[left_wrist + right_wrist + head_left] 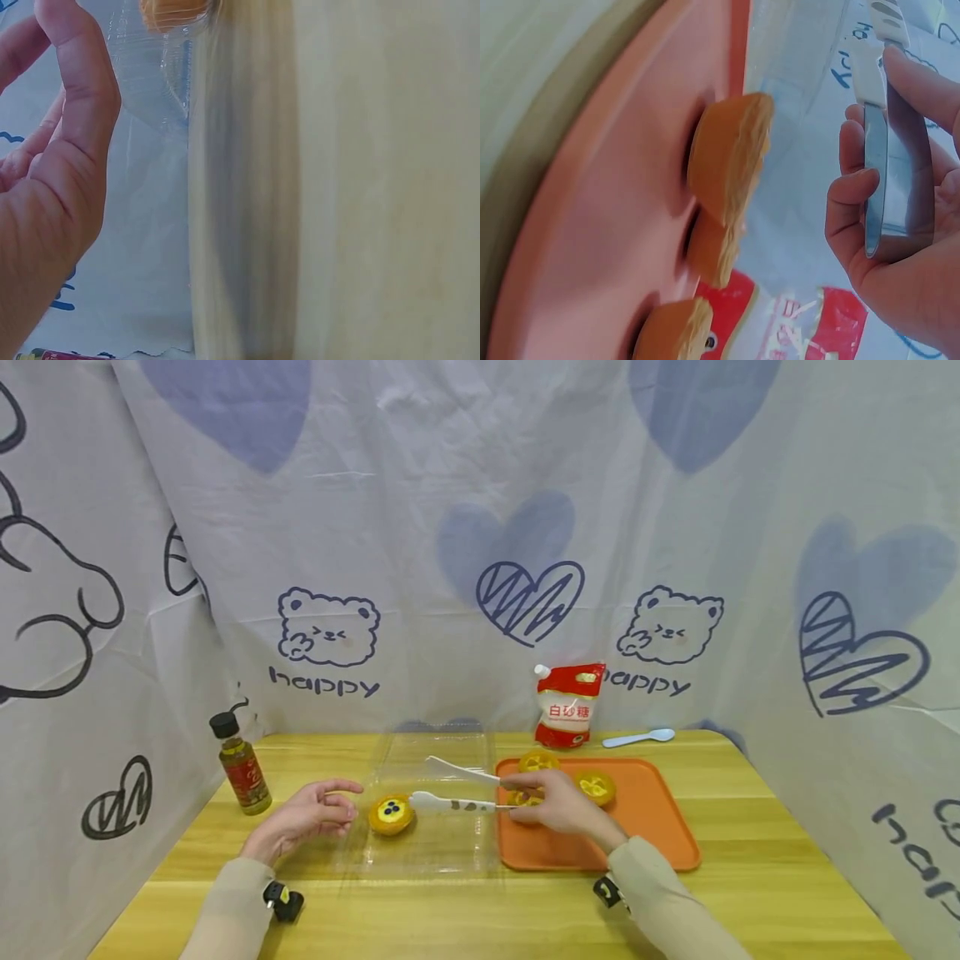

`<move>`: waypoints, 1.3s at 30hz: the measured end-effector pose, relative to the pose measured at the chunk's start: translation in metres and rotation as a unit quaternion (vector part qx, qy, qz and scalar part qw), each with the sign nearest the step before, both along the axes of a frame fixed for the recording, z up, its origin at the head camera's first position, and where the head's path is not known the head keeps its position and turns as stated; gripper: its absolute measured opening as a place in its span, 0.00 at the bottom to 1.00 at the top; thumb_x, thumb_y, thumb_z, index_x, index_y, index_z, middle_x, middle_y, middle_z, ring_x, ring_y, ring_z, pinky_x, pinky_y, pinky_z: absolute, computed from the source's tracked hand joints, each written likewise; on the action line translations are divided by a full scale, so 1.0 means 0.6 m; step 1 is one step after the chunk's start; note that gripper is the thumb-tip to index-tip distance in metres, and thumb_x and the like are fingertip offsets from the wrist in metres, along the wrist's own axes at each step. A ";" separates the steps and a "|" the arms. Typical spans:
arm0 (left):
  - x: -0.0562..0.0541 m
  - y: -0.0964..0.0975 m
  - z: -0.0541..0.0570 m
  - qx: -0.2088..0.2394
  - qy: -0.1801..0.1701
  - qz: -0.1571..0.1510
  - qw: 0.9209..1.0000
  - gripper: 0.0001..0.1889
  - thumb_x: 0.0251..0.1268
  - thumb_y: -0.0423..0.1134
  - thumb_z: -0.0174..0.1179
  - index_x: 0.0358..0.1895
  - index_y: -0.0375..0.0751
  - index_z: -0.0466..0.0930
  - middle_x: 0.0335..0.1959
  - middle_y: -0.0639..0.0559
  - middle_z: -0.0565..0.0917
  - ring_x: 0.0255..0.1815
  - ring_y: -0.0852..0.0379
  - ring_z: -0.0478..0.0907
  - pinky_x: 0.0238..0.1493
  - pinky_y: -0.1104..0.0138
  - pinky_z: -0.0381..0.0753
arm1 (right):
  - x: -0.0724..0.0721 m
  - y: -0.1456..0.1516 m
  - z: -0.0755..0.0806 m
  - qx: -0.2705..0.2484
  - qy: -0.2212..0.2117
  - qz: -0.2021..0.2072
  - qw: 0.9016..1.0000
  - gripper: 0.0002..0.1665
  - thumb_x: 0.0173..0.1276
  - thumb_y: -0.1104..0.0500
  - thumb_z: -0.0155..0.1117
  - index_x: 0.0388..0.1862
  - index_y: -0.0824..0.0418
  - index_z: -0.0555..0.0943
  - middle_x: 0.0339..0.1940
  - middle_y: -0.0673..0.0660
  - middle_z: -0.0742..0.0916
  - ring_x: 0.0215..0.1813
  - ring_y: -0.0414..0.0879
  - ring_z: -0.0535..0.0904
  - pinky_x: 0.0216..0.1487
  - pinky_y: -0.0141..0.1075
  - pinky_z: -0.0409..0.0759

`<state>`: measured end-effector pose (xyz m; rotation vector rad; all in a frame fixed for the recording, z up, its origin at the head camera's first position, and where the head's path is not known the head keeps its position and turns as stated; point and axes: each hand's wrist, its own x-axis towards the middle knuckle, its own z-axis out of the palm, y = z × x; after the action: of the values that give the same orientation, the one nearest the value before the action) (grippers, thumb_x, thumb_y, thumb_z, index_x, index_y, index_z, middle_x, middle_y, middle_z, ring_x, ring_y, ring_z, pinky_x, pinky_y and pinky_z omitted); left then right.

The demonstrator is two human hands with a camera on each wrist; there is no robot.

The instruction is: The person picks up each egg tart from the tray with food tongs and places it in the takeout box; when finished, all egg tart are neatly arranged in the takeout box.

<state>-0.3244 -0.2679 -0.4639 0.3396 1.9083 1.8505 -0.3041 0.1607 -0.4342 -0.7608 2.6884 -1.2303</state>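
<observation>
My right hand (558, 806) holds a pair of tongs (457, 804) with white tips, metal showing at the held end (875, 180). The two arms of the tongs stand apart, and the lower tip is close to a tart (391, 815) with dark berries on its pale filling; whether they touch I cannot tell. That tart sits in a clear plastic box (450, 852) at the middle of the table. Just left of the tart is my left hand (311, 818), fingers loosely bent and holding nothing. Several yellow-topped tarts (596, 787) rest on an orange tray (645, 835), partly hidden by my right hand.
A dark-capped bottle (246, 768) stands at the left edge of the wooden table (405, 918). Behind the tray is a red and white spouted pouch (567, 706), with a pale blue spoon (637, 738) to its right. A printed curtain (420, 527) encloses the table's back and sides.
</observation>
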 end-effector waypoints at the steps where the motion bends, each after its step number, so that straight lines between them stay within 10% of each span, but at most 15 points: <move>1: 0.000 0.000 0.000 0.002 0.000 -0.001 1.000 0.32 0.65 0.26 0.59 0.69 0.24 0.55 0.35 0.50 0.84 0.31 0.58 0.81 0.36 0.67 0.85 | 0.001 0.004 0.000 -0.006 -0.007 -0.003 1.000 0.27 0.63 0.59 0.71 0.62 0.55 0.80 0.59 0.56 0.85 0.58 0.55 0.79 0.61 0.52 0.77; 22: -0.001 0.000 0.005 0.000 -0.011 0.003 1.000 0.33 0.65 0.27 0.60 0.69 0.25 0.54 0.36 0.48 0.84 0.32 0.57 0.82 0.38 0.66 0.86 | 0.012 0.108 0.001 0.012 0.009 -0.029 0.999 0.26 0.61 0.60 0.72 0.60 0.54 0.81 0.36 0.52 0.85 0.39 0.47 0.75 0.41 0.40 0.76; 39: -0.003 -0.002 0.003 -0.005 -0.008 0.001 1.000 0.33 0.66 0.27 0.59 0.70 0.26 0.54 0.35 0.51 0.84 0.33 0.57 0.82 0.38 0.67 0.86 | 0.023 0.184 -0.021 -0.011 0.017 -0.061 0.998 0.27 0.62 0.58 0.72 0.60 0.60 0.81 0.55 0.59 0.86 0.38 0.42 0.78 0.42 0.33 0.77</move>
<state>-0.3263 -0.2691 -0.4623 0.3187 1.9082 1.8381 -0.2903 0.2710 -0.4468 -0.6331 2.7903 -1.2858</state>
